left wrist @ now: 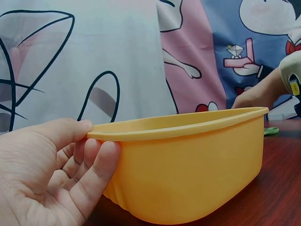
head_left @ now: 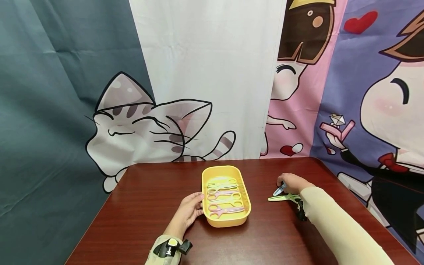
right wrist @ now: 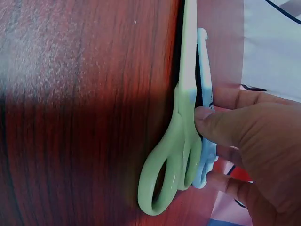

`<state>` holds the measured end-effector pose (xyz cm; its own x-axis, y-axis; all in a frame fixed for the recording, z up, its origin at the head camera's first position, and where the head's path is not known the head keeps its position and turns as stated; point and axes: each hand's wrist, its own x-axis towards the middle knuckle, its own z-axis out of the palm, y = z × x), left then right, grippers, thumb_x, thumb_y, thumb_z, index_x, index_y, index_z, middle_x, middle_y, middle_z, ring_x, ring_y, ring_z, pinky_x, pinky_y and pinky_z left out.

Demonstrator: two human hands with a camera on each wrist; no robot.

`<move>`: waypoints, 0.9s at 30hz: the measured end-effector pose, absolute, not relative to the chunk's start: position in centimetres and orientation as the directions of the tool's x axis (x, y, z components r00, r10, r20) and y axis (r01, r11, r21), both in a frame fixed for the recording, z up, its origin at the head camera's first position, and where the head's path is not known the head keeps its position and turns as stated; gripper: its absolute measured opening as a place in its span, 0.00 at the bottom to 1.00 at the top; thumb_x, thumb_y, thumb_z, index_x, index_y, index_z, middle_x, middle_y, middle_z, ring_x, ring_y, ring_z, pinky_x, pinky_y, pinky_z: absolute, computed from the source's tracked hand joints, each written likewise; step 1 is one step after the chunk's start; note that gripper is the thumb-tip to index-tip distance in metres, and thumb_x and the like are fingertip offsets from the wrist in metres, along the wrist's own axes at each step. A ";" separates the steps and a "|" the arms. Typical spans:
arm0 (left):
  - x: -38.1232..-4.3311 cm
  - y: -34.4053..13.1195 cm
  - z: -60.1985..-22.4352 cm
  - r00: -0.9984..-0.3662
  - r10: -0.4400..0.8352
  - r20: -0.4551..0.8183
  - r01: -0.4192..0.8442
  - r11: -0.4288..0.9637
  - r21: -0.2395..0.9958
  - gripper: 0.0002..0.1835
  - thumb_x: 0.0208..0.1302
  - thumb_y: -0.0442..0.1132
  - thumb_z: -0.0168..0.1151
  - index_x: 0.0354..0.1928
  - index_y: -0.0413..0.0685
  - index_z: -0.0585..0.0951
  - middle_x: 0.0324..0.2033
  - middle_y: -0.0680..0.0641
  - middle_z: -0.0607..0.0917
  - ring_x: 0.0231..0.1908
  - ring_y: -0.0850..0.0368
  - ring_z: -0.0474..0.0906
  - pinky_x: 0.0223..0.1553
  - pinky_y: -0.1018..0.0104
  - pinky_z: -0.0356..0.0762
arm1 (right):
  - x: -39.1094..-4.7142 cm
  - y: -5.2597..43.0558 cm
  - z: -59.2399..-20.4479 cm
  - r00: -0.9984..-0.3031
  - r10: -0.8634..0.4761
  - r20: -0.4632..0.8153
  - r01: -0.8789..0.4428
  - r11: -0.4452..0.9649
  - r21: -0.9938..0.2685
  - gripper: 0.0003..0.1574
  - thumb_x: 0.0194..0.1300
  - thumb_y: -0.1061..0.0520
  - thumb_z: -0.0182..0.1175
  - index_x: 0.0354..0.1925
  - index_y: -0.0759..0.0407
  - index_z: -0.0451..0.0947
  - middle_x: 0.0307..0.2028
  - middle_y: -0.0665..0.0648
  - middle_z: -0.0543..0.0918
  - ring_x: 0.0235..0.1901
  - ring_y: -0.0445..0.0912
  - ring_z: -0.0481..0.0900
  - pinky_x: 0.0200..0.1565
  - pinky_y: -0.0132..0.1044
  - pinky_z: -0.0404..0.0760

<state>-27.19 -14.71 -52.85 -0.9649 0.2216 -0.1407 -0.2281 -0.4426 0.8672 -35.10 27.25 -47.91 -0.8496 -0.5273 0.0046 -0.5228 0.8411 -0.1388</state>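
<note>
My left hand [head_left: 191,208] pinches the left rim of a yellow plastic basket [left wrist: 188,165] between thumb and fingers. Several pairs of children's scissors [head_left: 225,210], pink and yellow-green, lie crosswise inside it. To the right of the basket, my right hand [head_left: 291,183] pinches a pair of blue scissors [right wrist: 206,84], thumb on the near side and fingers behind. In the head view their blue end points down to the left, and the hand hides the rest. Right beside them, nearer to me, lies a pair of green scissors [right wrist: 174,134] on the table, handles toward my right sleeve.
Everything stands on a dark red wood-grain table [head_left: 149,184]. A cloth with cartoon figures [head_left: 212,73] hangs close behind its far edge. Bare tabletop lies between the basket and my right hand.
</note>
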 end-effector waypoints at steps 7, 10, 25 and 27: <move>-27.1 -14.6 -53.2 -0.959 0.243 -0.148 -0.244 -0.434 0.867 0.23 0.56 0.38 0.53 0.49 0.30 0.61 0.31 0.42 0.76 0.23 0.59 0.74 0.21 0.67 0.74 | -35.2 27.0 -48.5 -0.863 -0.503 -0.036 -0.501 0.864 -0.057 0.11 0.46 0.66 0.59 0.28 0.52 0.70 0.27 0.52 0.66 0.23 0.43 0.65 0.26 0.35 0.67; -27.0 -14.6 -53.2 -0.957 0.247 -0.154 -0.253 -0.442 0.861 0.24 0.56 0.38 0.53 0.50 0.30 0.61 0.31 0.43 0.76 0.23 0.59 0.74 0.21 0.67 0.74 | -35.5 26.8 -48.7 -0.866 -0.500 -0.007 -0.499 0.865 -0.044 0.10 0.49 0.64 0.58 0.30 0.52 0.68 0.26 0.49 0.65 0.22 0.41 0.65 0.26 0.34 0.68; -27.1 -14.9 -52.9 -0.960 0.242 -0.142 -0.242 -0.456 0.856 0.23 0.57 0.37 0.52 0.50 0.30 0.60 0.29 0.44 0.76 0.22 0.60 0.73 0.20 0.68 0.74 | -35.7 17.3 -42.3 -0.776 -0.608 0.169 -0.625 0.777 -0.077 0.09 0.56 0.54 0.53 0.36 0.43 0.66 0.26 0.41 0.71 0.26 0.35 0.67 0.31 0.30 0.69; -27.1 -14.9 -52.8 -0.960 0.245 -0.136 -0.239 -0.464 0.853 0.23 0.57 0.37 0.51 0.50 0.30 0.60 0.29 0.44 0.76 0.22 0.60 0.74 0.20 0.68 0.74 | -35.3 15.3 -41.2 -0.765 -0.624 0.160 -0.639 0.767 -0.066 0.10 0.56 0.53 0.53 0.38 0.44 0.66 0.28 0.39 0.70 0.29 0.34 0.68 0.34 0.31 0.70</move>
<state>-27.14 -14.85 -52.81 -0.9600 0.2451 -0.1355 -0.2390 -0.4643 0.8528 -35.30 15.34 -41.19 -0.7652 -0.6235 0.1604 -0.6386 0.7667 -0.0658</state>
